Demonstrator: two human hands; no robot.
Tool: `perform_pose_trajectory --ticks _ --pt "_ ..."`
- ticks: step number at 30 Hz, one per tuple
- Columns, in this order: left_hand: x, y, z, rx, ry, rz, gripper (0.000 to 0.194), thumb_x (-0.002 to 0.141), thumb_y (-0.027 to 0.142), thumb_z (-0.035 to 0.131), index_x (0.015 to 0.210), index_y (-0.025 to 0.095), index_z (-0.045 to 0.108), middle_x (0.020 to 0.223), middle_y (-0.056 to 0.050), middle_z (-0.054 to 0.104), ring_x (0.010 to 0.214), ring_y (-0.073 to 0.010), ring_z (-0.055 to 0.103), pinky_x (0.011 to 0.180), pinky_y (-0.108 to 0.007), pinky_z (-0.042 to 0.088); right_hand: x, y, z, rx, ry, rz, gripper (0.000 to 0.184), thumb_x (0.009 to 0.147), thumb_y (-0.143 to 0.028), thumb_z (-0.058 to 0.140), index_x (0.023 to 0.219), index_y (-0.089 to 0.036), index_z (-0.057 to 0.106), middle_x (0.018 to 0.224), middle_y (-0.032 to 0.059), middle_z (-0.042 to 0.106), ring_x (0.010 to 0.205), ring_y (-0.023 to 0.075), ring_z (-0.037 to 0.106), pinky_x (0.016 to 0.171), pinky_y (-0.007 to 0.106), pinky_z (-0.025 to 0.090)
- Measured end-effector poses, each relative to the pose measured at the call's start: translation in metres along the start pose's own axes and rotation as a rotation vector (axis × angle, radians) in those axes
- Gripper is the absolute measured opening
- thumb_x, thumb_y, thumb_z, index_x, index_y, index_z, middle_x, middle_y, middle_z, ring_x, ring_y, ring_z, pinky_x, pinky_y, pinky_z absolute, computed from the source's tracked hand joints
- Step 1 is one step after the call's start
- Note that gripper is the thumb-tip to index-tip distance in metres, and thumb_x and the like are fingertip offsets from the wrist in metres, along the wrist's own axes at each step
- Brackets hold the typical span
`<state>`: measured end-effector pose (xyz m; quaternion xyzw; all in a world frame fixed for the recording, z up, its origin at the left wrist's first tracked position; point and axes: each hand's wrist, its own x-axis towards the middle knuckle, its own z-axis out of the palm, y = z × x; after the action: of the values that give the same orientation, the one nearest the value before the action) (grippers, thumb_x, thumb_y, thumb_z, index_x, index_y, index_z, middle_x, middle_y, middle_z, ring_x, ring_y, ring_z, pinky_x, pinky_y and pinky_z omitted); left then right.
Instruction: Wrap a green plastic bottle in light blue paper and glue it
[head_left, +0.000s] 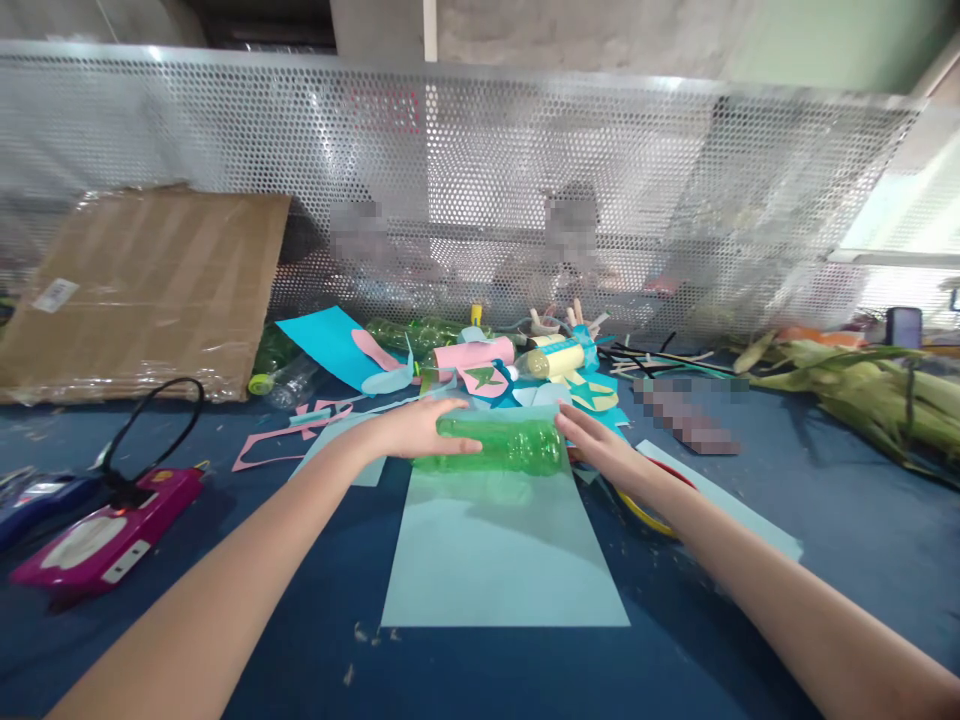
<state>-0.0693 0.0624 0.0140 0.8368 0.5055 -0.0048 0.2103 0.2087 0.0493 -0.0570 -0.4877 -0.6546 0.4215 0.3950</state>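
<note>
A clear green plastic bottle (517, 445) lies sideways over the far part of a pale blue paper sheet (502, 560). My left hand (420, 430) wraps its thumb and fingers round the bottle's left end. At the other end, my right hand (589, 435) grips the bottle with its fingertips. The far edge of the paper stands up behind the bottle. Which end carries the cap is hidden by my hands.
Behind lie paper cut-outs, a pink paper-wrapped bottle (474, 354) and a yellow-wrapped bottle (555, 358). Scissors with yellow-red handles (646, 515) sit under my right forearm. A magenta power strip (112, 535), cardboard (142, 290) and corn husks (862, 400) flank them. A perforated metal screen (487, 180) stands behind.
</note>
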Motion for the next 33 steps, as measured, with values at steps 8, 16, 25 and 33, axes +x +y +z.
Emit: perform_pose_trajectory --ticks 8,16,25,33 --pt "-0.008 -0.007 -0.007 -0.061 0.009 -0.005 0.089 0.080 0.077 0.040 0.149 0.022 0.030 0.154 -0.014 0.035 0.130 -0.0335 0.045 0.097 -0.040 0.042 -0.007 -0.007 -0.001 0.120 -0.199 -0.029 0.067 0.068 -0.051 0.077 0.122 -0.026 0.046 0.112 0.0064 0.065 0.095 0.0233 0.066 0.082 0.038 0.055" --pt "-0.018 -0.021 -0.012 -0.131 -0.039 0.095 0.087 0.074 0.067 0.060 0.147 0.028 0.034 0.113 -0.008 0.067 0.095 -0.0285 0.064 0.072 -0.031 0.048 -0.013 -0.014 0.004 -0.280 -0.014 -0.086 0.060 0.088 -0.054 0.051 0.140 -0.026 0.036 0.086 0.0027 0.061 0.068 0.0194 0.061 0.068 0.037 0.053" --pt "-0.019 -0.027 -0.011 -0.237 -0.044 0.106 0.075 0.072 0.059 0.066 0.138 0.030 0.046 0.099 -0.003 0.066 0.081 -0.0217 0.063 0.065 -0.028 0.046 -0.016 -0.017 -0.004 -0.656 -0.114 -0.395 0.059 0.076 -0.055 0.069 0.127 -0.028 0.058 0.148 0.0118 0.042 0.138 0.0367 0.034 0.109 0.056 0.032" --pt "-0.015 -0.028 -0.009 -0.252 0.033 0.088 0.093 0.072 0.056 0.069 0.150 0.030 0.027 0.139 -0.013 0.053 0.104 -0.0270 0.063 0.077 -0.032 0.050 0.008 -0.012 -0.001 -0.539 -0.062 -0.265 0.047 0.079 -0.055 0.064 0.115 -0.024 0.064 0.121 0.0099 0.065 0.119 0.0343 0.055 0.103 0.052 0.040"
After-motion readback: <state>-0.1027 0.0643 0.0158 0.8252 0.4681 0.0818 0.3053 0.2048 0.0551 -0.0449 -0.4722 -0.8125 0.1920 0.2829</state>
